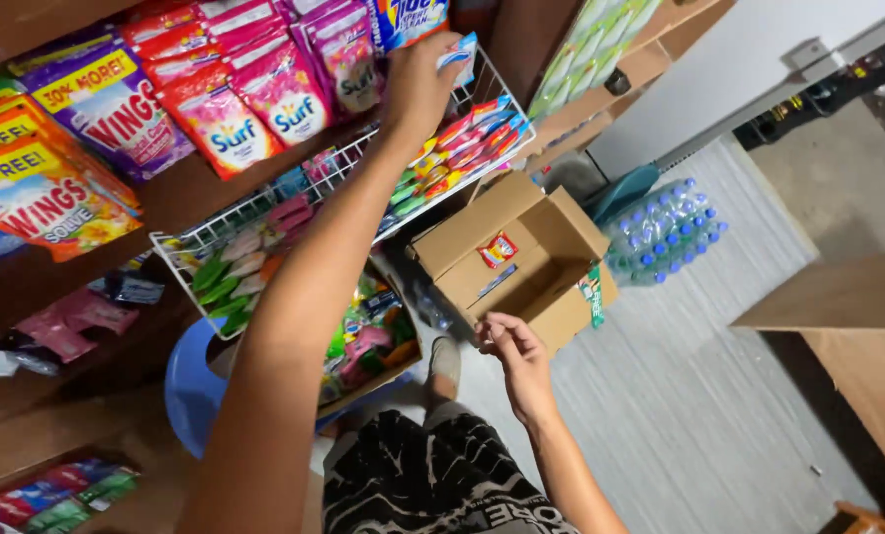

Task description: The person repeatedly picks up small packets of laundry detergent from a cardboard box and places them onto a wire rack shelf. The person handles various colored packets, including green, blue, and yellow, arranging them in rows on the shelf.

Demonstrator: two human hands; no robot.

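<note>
**Hand positions at the wire rack and carton**

Head view:

Left hand is raised to the far end of the white wire rack and is clamped on a small blue-and-white sachet, held above the rack's upper rim. Rows of red, blue and green sachets lie in the rack directly below the held sachet. Pink detergent pouches stand on the wooden shelf behind the rack.

Right hand is lower, with fingers curled together at the near edge of the open cardboard carton. It appears to touch the carton flap; whether it grips anything cannot be told. One small red packet lies on an inner flap of the carton. Shrink-wrapped bottles rest on the floor just beyond the carton.
</note>
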